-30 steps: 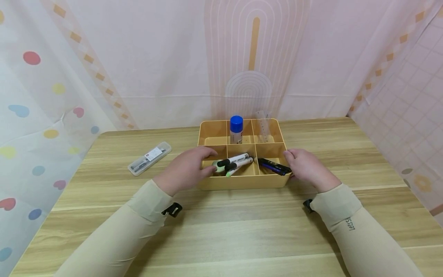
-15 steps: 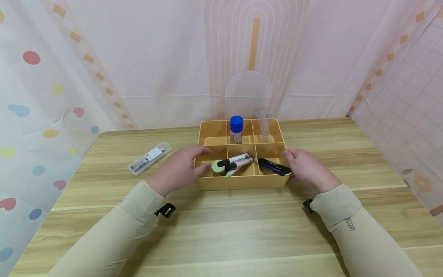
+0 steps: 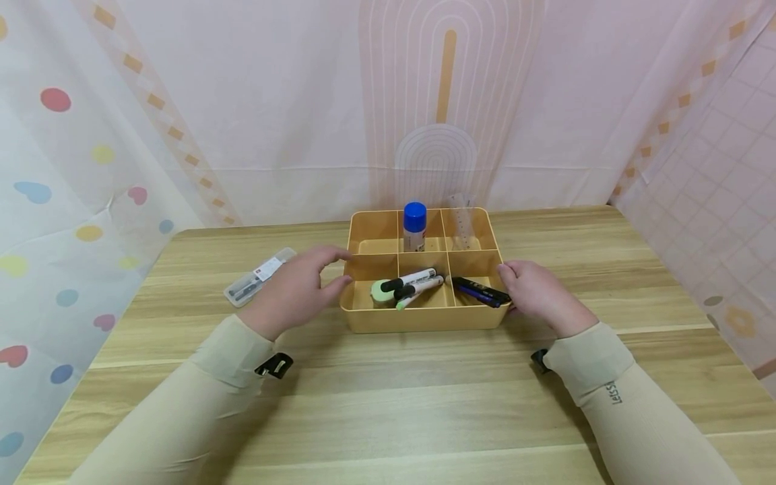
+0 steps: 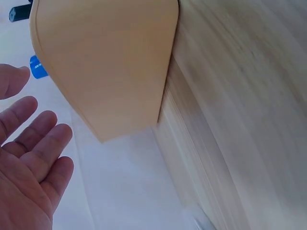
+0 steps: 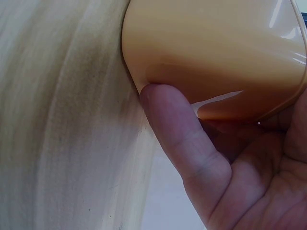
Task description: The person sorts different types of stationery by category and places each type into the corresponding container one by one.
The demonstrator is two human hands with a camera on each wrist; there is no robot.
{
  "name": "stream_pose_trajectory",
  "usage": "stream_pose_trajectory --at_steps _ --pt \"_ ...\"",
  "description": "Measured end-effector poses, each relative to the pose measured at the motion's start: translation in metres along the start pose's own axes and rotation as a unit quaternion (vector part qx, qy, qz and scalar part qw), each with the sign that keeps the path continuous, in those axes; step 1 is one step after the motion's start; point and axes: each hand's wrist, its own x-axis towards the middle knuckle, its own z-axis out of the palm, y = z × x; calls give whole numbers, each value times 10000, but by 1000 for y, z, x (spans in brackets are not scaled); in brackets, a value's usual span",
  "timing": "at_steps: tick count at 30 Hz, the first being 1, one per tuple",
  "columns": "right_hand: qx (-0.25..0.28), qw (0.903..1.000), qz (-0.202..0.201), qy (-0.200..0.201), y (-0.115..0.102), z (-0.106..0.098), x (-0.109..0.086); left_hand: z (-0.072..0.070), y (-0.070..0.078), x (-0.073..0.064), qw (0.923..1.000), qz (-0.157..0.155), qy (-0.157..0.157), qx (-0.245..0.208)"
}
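Note:
In the head view a yellow divided organizer box [image 3: 424, 320] stands on the table. My right hand [image 3: 542, 293] grips its right wall near the front corner, thumb at the rim; the right wrist view shows a finger [image 5: 177, 129] against the outer side. My left hand [image 3: 287, 293] is just off the left wall, thumb and fingers spread and holding nothing. Front compartments hold a pale green roll [image 3: 380, 294], white markers [image 3: 418, 277] with dark caps and dark pens [image 3: 479, 293]. Behind stand a blue-capped glue stick [image 3: 415, 221] and a clear ruler [image 3: 463, 225].
A clear plastic case [image 3: 242, 289] with a compass-like metal tool inside lies left of the box, partly behind my left hand. The wooden table [image 3: 424, 404] ends at a patterned curtain [image 3: 303, 101] close behind the box.
My left hand has drawn back leftward out of the front left compartment, uncovering the green roll and now overlapping the clear case. My right hand and the box have stayed put.

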Motion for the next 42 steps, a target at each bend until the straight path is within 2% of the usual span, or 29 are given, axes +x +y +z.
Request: stream_pose_trajectory --at_steps 7,15,23,29,42 --pt "-91 9999 48 54 -1 0 0 -7 -14 -3 9992 -23 233 310" --pt "-90 9999 84 -34 -1 -1 1 -17 -34 -3 9971 -357 355 579" --pt "-159 9998 72 -42 -1 -1 1 -27 -54 -8 9948 -694 388 640" --pt "-170 9998 62 -16 -2 -1 0 -33 -68 -10 9927 -908 364 710" --pt "-219 9998 13 23 -1 -1 0 -42 -98 -14 9862 -1398 27 887"
